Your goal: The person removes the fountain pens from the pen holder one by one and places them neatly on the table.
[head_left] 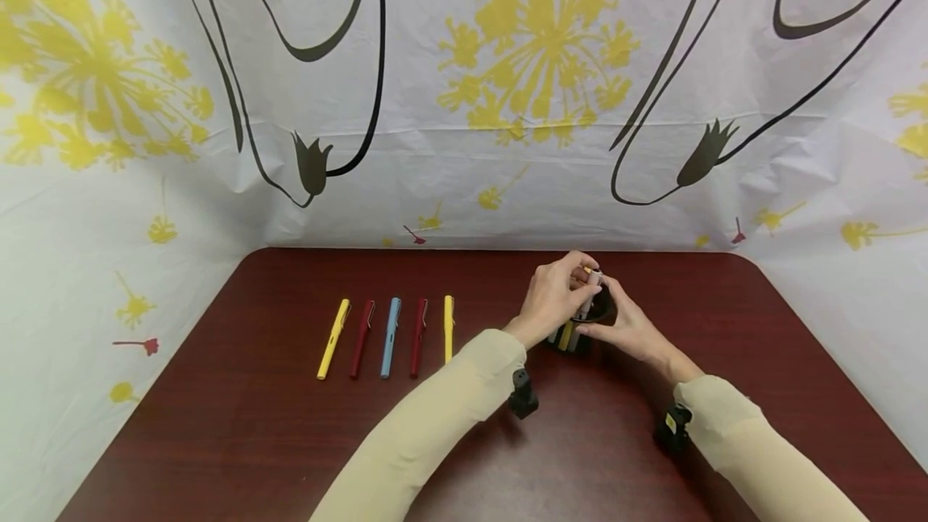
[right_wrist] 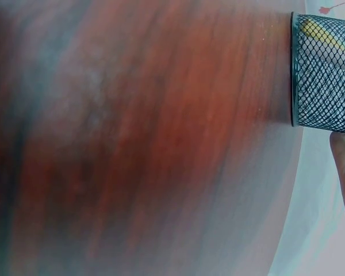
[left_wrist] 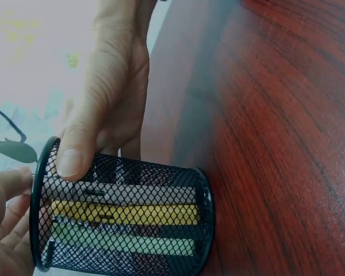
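Observation:
A black mesh pen cup [head_left: 600, 308] stands on the table, right of centre, with pens inside. My right hand [head_left: 638, 330] grips the cup from its right side, its thumb [left_wrist: 72, 163] lying on the mesh near the rim. Over the mouth of the cup, my left hand [head_left: 554, 296] pinches a pale pen [head_left: 590, 293] whose lower part is down in the cup. Through the mesh of the cup [left_wrist: 204, 221] show a yellow pen [left_wrist: 126, 213], a pale green pen [left_wrist: 123, 240] and a greyish pen [left_wrist: 144, 193]. Only part of the cup [right_wrist: 328, 75] appears in the right wrist view.
Left of the cup, several pens lie in a spaced row: a yellow pen [head_left: 333, 339], a dark red pen [head_left: 362, 339], a blue pen [head_left: 391, 337], another dark red pen [head_left: 418, 337] and another yellow pen [head_left: 449, 327]. A patterned white cloth [head_left: 406, 103] hangs behind the brown table [head_left: 239, 425].

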A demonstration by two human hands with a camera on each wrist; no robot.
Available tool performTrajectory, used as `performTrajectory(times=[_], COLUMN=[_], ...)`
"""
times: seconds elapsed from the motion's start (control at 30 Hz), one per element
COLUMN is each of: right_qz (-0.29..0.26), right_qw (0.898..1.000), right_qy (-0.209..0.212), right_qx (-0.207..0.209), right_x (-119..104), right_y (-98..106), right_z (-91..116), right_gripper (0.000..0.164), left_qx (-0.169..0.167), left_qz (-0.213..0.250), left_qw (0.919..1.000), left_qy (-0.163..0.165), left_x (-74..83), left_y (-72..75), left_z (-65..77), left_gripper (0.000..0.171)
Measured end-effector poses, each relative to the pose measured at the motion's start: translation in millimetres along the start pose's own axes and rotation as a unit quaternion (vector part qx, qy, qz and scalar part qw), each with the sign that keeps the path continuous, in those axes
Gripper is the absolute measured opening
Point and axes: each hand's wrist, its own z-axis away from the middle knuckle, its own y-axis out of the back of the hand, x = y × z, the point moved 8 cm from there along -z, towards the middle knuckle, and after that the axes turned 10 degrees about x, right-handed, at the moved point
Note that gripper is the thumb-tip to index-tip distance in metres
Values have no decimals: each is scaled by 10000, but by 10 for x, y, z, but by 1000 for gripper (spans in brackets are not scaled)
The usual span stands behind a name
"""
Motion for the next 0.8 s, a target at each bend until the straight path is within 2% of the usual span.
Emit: performTrajectory(times=[0.27, 0.53, 0.7, 0.8], right_qz=[15, 147, 170, 179], right_qw=[9999, 9998, 9997, 9997], right_qy=[43, -47, -58, -72], right_qx=[130, 123, 165, 155], right_x=[-35, -24, -6, -15], right_y=[1, -1, 4, 3], right_z=[-7, -10, -18, -19], right_gripper=[85, 87, 85, 86], left_qx=[305, 893, 1298, 1442], left_qz=[710, 1269, 1642, 2233], left_qw=[9969, 9875, 9770, 9621], left_qy=[143, 287, 415, 606], left_x=[15, 7, -45, -93], left_y=[171, 419, 561, 641], left_z=[-47, -100, -131, -162], left_gripper=[26, 29, 30, 30])
